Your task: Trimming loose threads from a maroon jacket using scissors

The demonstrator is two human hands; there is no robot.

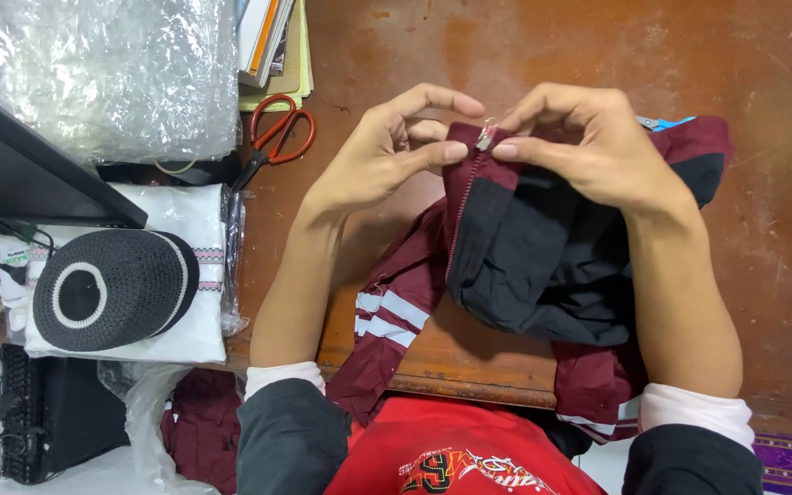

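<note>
A maroon and black jacket (533, 257) with white stripes lies bunched on the brown wooden table (524, 55) in front of me. Its zipper runs up to a small metal slider (486, 137) at the top edge. My left hand (387, 151) pinches the maroon fabric just left of the slider with thumb and fingers. My right hand (588, 147) grips the fabric on the slider's right side, fingertips touching it. Both forearms rest over the table edge.
Red-handled scissors (277, 133) lie to the left of my hands. Farther left are a black and white knitted cap (112, 289) on folded white cloth, clear plastic wrap (103, 73), stacked books (268, 37) and a dark monitor edge (29, 165). A blue tool (666, 122) peeks behind the jacket.
</note>
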